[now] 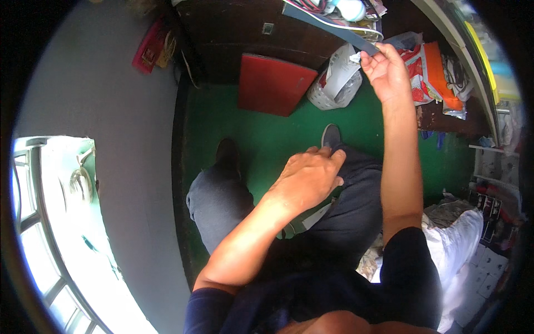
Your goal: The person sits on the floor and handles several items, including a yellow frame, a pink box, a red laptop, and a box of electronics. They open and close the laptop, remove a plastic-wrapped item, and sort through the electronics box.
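My right hand point(384, 71) is raised at the upper right, its fingertips at the end of a dark grey board or drawer edge point(333, 28). A small crumpled white scrap point(355, 57) shows beside the fingertips; whether they pinch it or the edge is unclear. On top of the dark edge lie a white cable point(354, 28) and a white and light-blue bulb-shaped thing point(351, 9). My left hand point(311, 175) is over my thigh, palm down with its fingers slightly bent, and no held thing shows in it.
A red flat panel point(275, 84) leans against dark wood on the green floor point(271, 129). Beside it stands a white perforated basket point(333, 98) with a plastic liner. Orange and red bags point(434, 75) lie at right, a white sack point(452, 234) lower right, a grey wall point(125, 125) at left.
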